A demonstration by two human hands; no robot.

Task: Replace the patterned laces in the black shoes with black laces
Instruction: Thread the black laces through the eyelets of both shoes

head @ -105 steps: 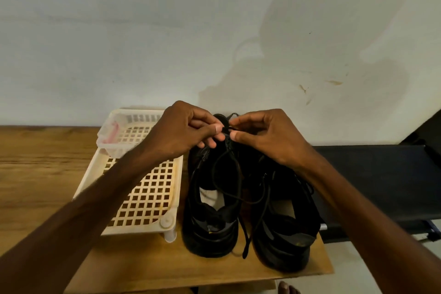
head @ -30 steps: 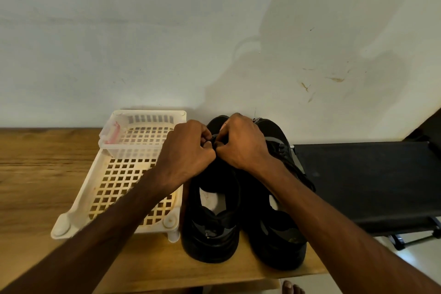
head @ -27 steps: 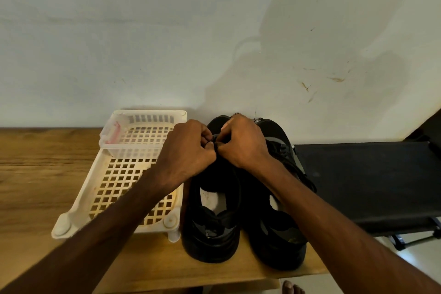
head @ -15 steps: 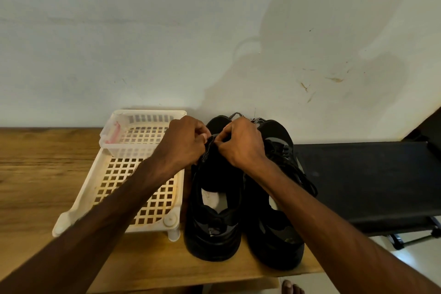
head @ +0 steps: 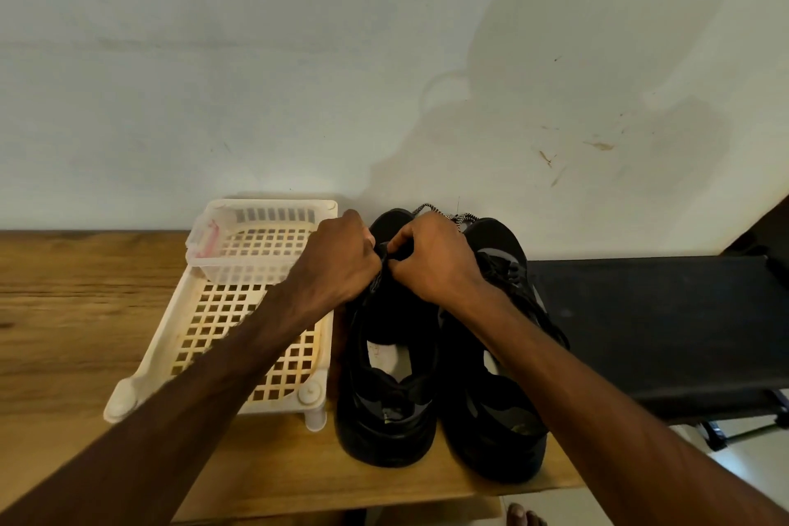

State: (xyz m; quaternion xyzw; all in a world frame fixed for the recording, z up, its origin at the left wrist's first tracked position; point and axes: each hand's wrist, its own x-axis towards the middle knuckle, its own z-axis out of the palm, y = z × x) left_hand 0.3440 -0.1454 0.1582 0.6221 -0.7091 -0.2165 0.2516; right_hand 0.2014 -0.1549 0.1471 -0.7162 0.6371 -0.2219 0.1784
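l hand (head: 341, 265), r hand (head: 431, 261) close together, both pinching black lace (head: 383, 253) atop l shoe (head: 384, 419); tray (head: 158, 348) tight beside; r shoe (head: 495, 444) near table (head: 64, 312) corner.

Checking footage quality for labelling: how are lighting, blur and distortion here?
Head view: dim, soft light; the black lace that left hand and right hand pinch barely separates from the left shoe; broad shadow on the wall; wide-angle stretch enlarges both forearms low in frame.
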